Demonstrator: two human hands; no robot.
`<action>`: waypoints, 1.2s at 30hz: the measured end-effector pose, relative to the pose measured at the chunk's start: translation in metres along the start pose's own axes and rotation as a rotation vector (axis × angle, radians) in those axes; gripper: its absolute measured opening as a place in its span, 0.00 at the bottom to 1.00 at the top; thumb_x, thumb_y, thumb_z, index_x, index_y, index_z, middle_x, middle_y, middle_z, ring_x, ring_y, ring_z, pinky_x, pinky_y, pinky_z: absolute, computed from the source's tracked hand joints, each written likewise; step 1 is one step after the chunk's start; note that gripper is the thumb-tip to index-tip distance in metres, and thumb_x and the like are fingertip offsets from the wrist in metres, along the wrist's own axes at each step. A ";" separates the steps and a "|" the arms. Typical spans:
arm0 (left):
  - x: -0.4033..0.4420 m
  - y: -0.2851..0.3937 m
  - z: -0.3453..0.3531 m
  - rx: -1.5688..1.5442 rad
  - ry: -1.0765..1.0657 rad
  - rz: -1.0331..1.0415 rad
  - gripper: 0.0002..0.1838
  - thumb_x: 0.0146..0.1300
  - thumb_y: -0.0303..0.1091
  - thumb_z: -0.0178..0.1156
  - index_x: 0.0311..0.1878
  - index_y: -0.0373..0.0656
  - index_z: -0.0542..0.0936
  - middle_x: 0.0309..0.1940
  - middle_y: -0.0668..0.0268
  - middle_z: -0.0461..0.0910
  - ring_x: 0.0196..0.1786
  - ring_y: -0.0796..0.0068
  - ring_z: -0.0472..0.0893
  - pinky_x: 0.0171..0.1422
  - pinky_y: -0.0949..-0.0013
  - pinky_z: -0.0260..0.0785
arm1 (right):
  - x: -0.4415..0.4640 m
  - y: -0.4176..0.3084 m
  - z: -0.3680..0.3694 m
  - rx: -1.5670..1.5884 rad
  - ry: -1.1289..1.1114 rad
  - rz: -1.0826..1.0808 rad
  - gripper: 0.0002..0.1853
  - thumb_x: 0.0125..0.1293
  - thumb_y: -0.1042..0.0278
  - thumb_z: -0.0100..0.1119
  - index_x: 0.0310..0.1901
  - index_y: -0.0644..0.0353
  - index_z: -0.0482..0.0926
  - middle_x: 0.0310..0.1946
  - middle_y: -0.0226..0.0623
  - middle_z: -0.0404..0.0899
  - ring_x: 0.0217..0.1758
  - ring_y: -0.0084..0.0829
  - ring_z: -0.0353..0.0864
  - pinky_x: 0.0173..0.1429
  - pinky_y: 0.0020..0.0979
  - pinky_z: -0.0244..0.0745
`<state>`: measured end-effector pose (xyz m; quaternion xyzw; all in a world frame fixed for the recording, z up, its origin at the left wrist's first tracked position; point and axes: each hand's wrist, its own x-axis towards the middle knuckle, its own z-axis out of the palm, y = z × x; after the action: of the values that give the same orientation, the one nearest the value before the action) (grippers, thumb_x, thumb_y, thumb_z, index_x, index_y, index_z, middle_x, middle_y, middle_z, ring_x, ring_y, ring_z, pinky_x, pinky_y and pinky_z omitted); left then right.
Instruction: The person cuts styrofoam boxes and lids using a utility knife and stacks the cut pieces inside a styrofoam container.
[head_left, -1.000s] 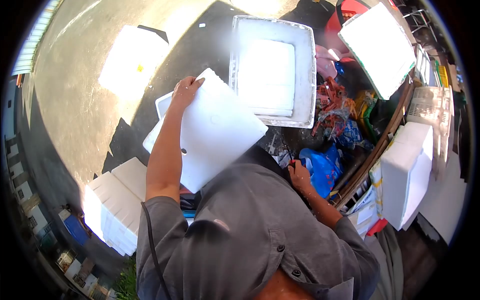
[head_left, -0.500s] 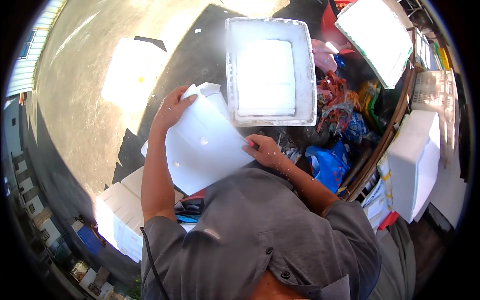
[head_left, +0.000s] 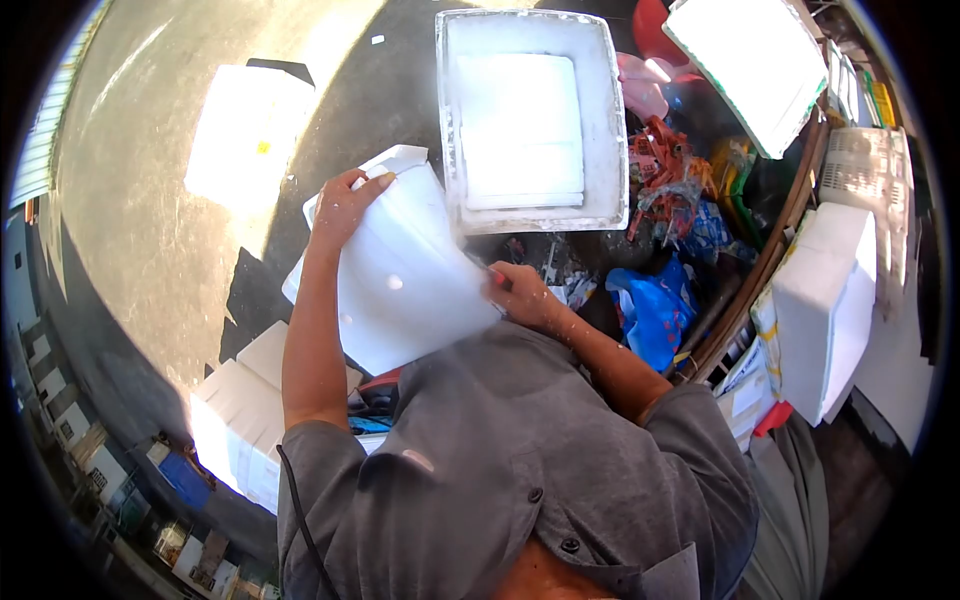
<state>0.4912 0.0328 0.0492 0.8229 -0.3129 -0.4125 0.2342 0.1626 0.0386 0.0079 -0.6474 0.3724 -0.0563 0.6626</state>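
Note:
A white foam box (head_left: 410, 285) is tilted in front of my chest, its smooth side facing up, with small pale dents in it. My left hand (head_left: 345, 207) grips its far upper edge, thumb on top and fingers curled over. At the box's right edge, my right hand (head_left: 522, 297) is closed around a small red-handled tool (head_left: 496, 277); whatever extends from the handle is blurred against the foam. White crumbs cling to both forearms. Just beyond stands a larger open foam box (head_left: 451, 130) with white foam slabs (head_left: 520, 130) inside.
On the right, a blue plastic bag (head_left: 655, 315) and crumpled red plastic (head_left: 662, 165) lie by a curved brown rim (head_left: 765, 270). A foam lid (head_left: 745, 70) and a foam box (head_left: 825, 300) stand there. White foam (head_left: 240, 135) sits on the sunlit ground; cartons (head_left: 240, 420) are at left.
The view has shifted, so the large box sits higher in it. The held box has turned slightly, and my right hand has moved a little along its edge. Both grips stay closed.

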 end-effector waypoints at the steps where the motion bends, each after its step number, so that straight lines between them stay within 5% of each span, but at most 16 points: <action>1: -0.002 -0.002 0.002 -0.022 -0.017 -0.002 0.26 0.56 0.58 0.69 0.34 0.40 0.85 0.25 0.61 0.83 0.29 0.69 0.82 0.40 0.65 0.74 | -0.003 0.010 0.002 0.037 0.032 0.055 0.12 0.67 0.62 0.63 0.42 0.63 0.80 0.27 0.40 0.82 0.29 0.28 0.78 0.38 0.33 0.75; 5: -0.001 -0.009 -0.011 -0.023 0.039 0.002 0.25 0.58 0.57 0.67 0.35 0.39 0.84 0.23 0.64 0.80 0.26 0.73 0.78 0.36 0.67 0.72 | 0.008 0.086 0.005 0.187 0.156 0.085 0.11 0.68 0.63 0.64 0.40 0.63 0.80 0.24 0.35 0.79 0.27 0.20 0.75 0.34 0.29 0.72; 9: 0.001 -0.018 -0.015 -0.027 0.079 -0.013 0.26 0.60 0.57 0.66 0.34 0.38 0.83 0.20 0.65 0.78 0.25 0.74 0.77 0.34 0.69 0.70 | 0.013 0.062 -0.070 -0.327 0.148 0.121 0.13 0.65 0.61 0.64 0.43 0.62 0.80 0.28 0.45 0.79 0.32 0.41 0.79 0.40 0.38 0.74; 11: 0.002 -0.030 -0.015 -0.022 0.096 -0.046 0.25 0.60 0.56 0.66 0.34 0.38 0.83 0.21 0.65 0.78 0.25 0.75 0.77 0.34 0.68 0.70 | 0.029 0.070 -0.115 -0.548 0.119 0.153 0.14 0.65 0.58 0.61 0.45 0.60 0.80 0.36 0.49 0.82 0.44 0.55 0.79 0.48 0.48 0.72; 12: 0.004 -0.036 -0.013 -0.029 0.100 -0.052 0.25 0.60 0.56 0.66 0.33 0.38 0.83 0.21 0.66 0.78 0.25 0.76 0.77 0.34 0.69 0.70 | 0.039 0.091 -0.136 -0.678 0.166 0.043 0.13 0.65 0.59 0.61 0.46 0.57 0.80 0.36 0.49 0.82 0.45 0.54 0.79 0.49 0.48 0.73; 16: 0.002 -0.071 -0.003 -0.030 0.098 -0.119 0.24 0.61 0.54 0.67 0.33 0.37 0.82 0.21 0.66 0.77 0.27 0.77 0.76 0.35 0.69 0.69 | 0.097 0.144 -0.189 -0.967 -0.086 0.290 0.12 0.67 0.60 0.60 0.50 0.49 0.81 0.41 0.46 0.85 0.49 0.49 0.82 0.52 0.48 0.76; 20: 0.001 -0.103 0.003 0.085 0.134 -0.200 0.25 0.62 0.54 0.66 0.32 0.35 0.81 0.20 0.67 0.74 0.27 0.78 0.72 0.34 0.69 0.66 | 0.155 0.211 -0.179 -1.099 -0.382 0.313 0.14 0.67 0.65 0.56 0.52 0.47 0.81 0.45 0.43 0.85 0.53 0.46 0.83 0.55 0.46 0.77; 26: 0.005 -0.154 0.006 0.212 0.146 -0.264 0.26 0.62 0.54 0.66 0.30 0.35 0.79 0.18 0.68 0.67 0.25 0.78 0.66 0.32 0.67 0.61 | 0.204 0.314 -0.163 -1.146 -0.492 0.450 0.14 0.65 0.64 0.58 0.52 0.50 0.80 0.46 0.42 0.84 0.53 0.46 0.82 0.56 0.46 0.78; 31: 0.017 -0.172 0.008 0.289 0.166 -0.331 0.25 0.62 0.55 0.65 0.31 0.36 0.80 0.18 0.64 0.69 0.25 0.74 0.68 0.33 0.66 0.63 | 0.205 0.354 -0.155 -1.128 -0.277 0.300 0.13 0.65 0.66 0.58 0.51 0.52 0.80 0.44 0.43 0.84 0.52 0.48 0.82 0.55 0.47 0.77; 35: 0.028 -0.137 -0.001 0.323 0.205 -0.233 0.26 0.61 0.56 0.66 0.32 0.36 0.80 0.20 0.63 0.75 0.27 0.73 0.74 0.35 0.67 0.68 | 0.198 0.302 -0.156 -0.970 0.012 0.230 0.10 0.67 0.66 0.58 0.47 0.58 0.79 0.37 0.41 0.84 0.42 0.42 0.85 0.48 0.42 0.79; 36: 0.030 -0.123 -0.005 0.304 0.217 -0.230 0.27 0.61 0.57 0.66 0.33 0.37 0.81 0.20 0.62 0.76 0.27 0.72 0.75 0.36 0.66 0.69 | 0.193 0.276 -0.156 -0.698 0.131 0.293 0.09 0.67 0.65 0.59 0.45 0.59 0.79 0.35 0.40 0.84 0.39 0.38 0.84 0.46 0.39 0.79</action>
<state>0.5485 0.0973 -0.0432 0.9186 -0.2485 -0.2936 0.0909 0.0998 -0.1534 -0.3039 -0.7690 0.4992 0.1277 0.3783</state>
